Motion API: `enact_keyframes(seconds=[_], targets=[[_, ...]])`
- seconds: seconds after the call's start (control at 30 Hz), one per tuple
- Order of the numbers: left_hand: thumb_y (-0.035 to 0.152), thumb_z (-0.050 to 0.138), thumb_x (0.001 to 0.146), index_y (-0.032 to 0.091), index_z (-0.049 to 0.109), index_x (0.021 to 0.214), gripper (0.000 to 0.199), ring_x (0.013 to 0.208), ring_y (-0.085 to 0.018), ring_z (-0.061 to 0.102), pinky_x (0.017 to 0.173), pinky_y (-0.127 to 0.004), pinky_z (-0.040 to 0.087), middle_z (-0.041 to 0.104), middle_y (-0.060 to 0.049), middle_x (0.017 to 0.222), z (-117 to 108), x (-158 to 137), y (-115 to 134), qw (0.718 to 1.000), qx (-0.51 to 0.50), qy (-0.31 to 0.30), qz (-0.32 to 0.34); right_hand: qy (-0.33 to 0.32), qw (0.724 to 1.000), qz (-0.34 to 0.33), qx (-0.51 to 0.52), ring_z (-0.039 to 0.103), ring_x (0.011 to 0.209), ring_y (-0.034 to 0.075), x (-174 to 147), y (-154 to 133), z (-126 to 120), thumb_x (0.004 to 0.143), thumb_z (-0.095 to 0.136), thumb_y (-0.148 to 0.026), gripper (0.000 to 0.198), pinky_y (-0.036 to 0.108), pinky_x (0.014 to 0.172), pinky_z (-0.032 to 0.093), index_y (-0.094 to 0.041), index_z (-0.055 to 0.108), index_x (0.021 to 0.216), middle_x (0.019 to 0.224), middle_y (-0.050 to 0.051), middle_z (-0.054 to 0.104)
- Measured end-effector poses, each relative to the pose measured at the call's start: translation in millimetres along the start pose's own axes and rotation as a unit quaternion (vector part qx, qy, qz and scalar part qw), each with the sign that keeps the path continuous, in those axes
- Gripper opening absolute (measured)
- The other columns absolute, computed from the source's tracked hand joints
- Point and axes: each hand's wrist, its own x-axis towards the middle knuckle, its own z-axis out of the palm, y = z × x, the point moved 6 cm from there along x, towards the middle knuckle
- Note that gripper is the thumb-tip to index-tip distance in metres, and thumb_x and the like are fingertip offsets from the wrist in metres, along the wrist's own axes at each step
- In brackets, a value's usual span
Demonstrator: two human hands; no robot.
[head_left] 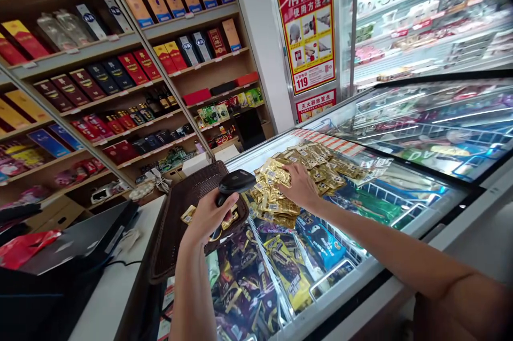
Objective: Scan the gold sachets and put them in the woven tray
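Observation:
My left hand (208,215) is wrapped round the handle of a black barcode scanner (236,180), whose head points right toward a heap of small gold foil packets (280,206). Fingers bent, my right hand (300,186) reaches onto the heap and grips a shiny gold packet (276,174) at its near-left side. The heap lies on the glass top of a chest freezer (433,247). Behind my left hand is a brown woven basket (172,229) with a few gold packets in it, partly hidden by the hand.
Under the glass, ice-cream packages (290,277) fill wire baskets. A white counter (120,287) with a dark laptop-like device (84,239) stands at left. Shelves of boxed goods (136,84) line the back wall, beside a red poster (308,25). A lit display fridge (420,20) stands at right.

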Motion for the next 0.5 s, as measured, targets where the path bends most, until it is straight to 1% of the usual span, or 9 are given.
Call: enact_keyframes(seconds=[0.13, 0.3, 0.43, 0.5], targets=[[0.064, 0.062, 0.077, 0.017, 0.057, 0.083, 0.047, 0.051, -0.013, 0.052, 0.051, -0.022, 0.037, 0.055, 0.003, 0.054, 10, 0, 6, 1.000, 0.018, -0.003, 0.012, 0.005, 1.000, -0.009, -0.010, 0.053, 0.107, 0.029, 0, -1, -3, 0.078, 0.067, -0.031, 0.041, 0.041, 0.088, 0.049, -0.019, 0.055, 0.115, 0.109, 0.011, 0.056], [0.065, 0.060, 0.077, 0.017, 0.058, 0.085, 0.049, 0.049, -0.013, 0.051, 0.048, -0.022, 0.036, 0.058, 0.002, 0.054, 12, 1, 7, 0.998, 0.058, -0.010, 0.007, 0.006, 1.000, -0.011, -0.016, 0.054, 0.105, 0.028, -3, 0, -2, 0.077, 0.066, -0.029, 0.042, 0.041, 0.088, 0.049, -0.019, 0.055, 0.115, 0.109, 0.011, 0.056], [0.065, 0.060, 0.077, 0.017, 0.059, 0.085, 0.049, 0.052, -0.014, 0.054, 0.050, -0.023, 0.038, 0.058, 0.002, 0.054, 14, 0, 8, 0.998, 0.054, -0.022, 0.008, 0.000, 1.000, 0.001, -0.017, 0.055, 0.103, 0.028, 0, 4, -2, 0.079, 0.066, -0.034, 0.041, 0.041, 0.085, 0.049, -0.020, 0.055, 0.116, 0.110, 0.011, 0.057], [0.065, 0.062, 0.077, 0.018, 0.058, 0.085, 0.048, 0.052, -0.014, 0.054, 0.051, -0.023, 0.039, 0.058, 0.002, 0.055, 14, -1, 9, 0.999, 0.042, -0.025, 0.007, 0.012, 0.999, 0.023, -0.021, 0.055, 0.102, 0.028, 7, 14, -5, 0.081, 0.064, -0.038, 0.039, 0.041, 0.085, 0.047, -0.021, 0.055, 0.115, 0.110, 0.011, 0.057]])
